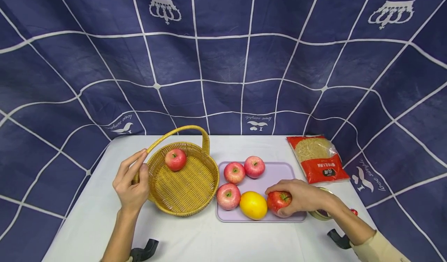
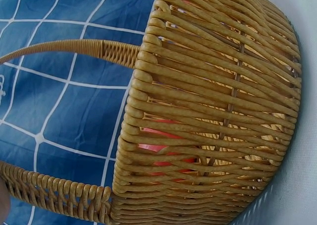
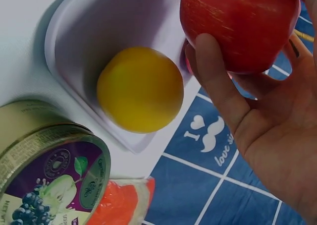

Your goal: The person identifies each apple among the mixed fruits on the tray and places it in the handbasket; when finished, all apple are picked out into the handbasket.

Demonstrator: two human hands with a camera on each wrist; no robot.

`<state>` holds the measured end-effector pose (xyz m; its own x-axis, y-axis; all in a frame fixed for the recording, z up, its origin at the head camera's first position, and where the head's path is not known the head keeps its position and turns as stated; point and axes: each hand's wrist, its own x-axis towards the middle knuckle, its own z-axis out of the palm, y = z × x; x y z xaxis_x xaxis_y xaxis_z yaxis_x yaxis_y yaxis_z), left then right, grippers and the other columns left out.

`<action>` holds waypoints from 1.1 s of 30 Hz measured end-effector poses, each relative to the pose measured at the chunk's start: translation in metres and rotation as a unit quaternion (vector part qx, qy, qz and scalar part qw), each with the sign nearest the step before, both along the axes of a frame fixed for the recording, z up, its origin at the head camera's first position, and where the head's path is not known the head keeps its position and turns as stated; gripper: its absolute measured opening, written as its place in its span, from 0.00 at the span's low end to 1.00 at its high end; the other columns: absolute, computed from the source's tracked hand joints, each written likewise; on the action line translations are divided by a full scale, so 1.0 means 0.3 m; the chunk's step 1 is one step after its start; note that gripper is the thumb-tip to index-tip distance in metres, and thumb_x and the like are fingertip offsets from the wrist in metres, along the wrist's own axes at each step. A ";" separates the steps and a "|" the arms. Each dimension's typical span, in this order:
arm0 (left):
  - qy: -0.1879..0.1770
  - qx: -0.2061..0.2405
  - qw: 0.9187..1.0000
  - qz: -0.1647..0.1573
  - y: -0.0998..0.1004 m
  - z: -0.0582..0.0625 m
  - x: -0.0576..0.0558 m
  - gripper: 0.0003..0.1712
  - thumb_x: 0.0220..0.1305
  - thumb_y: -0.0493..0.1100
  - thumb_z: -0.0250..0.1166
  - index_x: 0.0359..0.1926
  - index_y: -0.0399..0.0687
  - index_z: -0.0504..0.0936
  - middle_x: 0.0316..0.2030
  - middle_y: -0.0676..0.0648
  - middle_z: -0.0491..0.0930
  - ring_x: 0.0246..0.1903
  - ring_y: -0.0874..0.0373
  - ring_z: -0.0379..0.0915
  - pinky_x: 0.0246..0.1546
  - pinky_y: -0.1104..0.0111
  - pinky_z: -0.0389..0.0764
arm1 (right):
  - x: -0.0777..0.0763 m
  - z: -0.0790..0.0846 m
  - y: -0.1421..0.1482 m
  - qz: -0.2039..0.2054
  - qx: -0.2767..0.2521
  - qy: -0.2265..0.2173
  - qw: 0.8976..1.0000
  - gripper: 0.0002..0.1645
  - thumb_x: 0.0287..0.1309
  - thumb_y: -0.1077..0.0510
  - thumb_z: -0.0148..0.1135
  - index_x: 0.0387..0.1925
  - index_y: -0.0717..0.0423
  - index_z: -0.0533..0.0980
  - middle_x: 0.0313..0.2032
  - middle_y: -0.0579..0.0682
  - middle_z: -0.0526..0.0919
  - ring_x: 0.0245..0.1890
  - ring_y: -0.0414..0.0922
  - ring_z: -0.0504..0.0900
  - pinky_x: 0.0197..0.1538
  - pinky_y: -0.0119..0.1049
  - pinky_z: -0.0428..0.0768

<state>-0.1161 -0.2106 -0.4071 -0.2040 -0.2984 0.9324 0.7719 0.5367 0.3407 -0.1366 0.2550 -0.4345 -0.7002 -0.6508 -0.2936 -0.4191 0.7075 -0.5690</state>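
Observation:
My left hand point(image 1: 133, 181) grips the arched handle point(image 1: 167, 136) of a round woven basket point(image 1: 185, 211); one red apple point(image 1: 175, 160) lies inside. In the left wrist view the basket's side point(image 2: 208, 96) fills much of the frame. My right hand point(image 1: 300, 195) holds a redder apple point(image 1: 279, 202), fingers curled round it, over the right part of a lilac tray point(image 1: 276, 172). The right wrist view shows this apple point(image 3: 237, 27) raised above the tray. Three pinkish apples point(image 1: 228, 196) and a yellow fruit point(image 1: 253, 205) lie on the tray. A yellow fruit point(image 3: 141, 91) sits near the tray's corner.
A round tin point(image 1: 320, 214) with a grape picture stands right of the tray, partly hidden by my right forearm. A red bag point(image 1: 319, 161) of pale dry food lies behind it. A small red thing point(image 1: 354, 212) is beyond the forearm. A blue checked curtain point(image 1: 223, 60) hangs behind the white table.

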 end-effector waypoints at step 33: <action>-0.003 0.002 1.000 0.003 -0.003 -0.003 0.002 0.10 0.63 0.30 0.62 0.40 0.24 0.86 0.41 0.31 0.85 0.45 0.50 0.85 0.52 0.72 0.82 | -0.016 -0.006 -0.024 -0.048 -0.027 0.043 0.998 0.38 0.48 0.39 0.76 0.62 0.21 0.70 0.51 0.36 0.74 0.47 0.40 0.76 0.45 0.30 0.83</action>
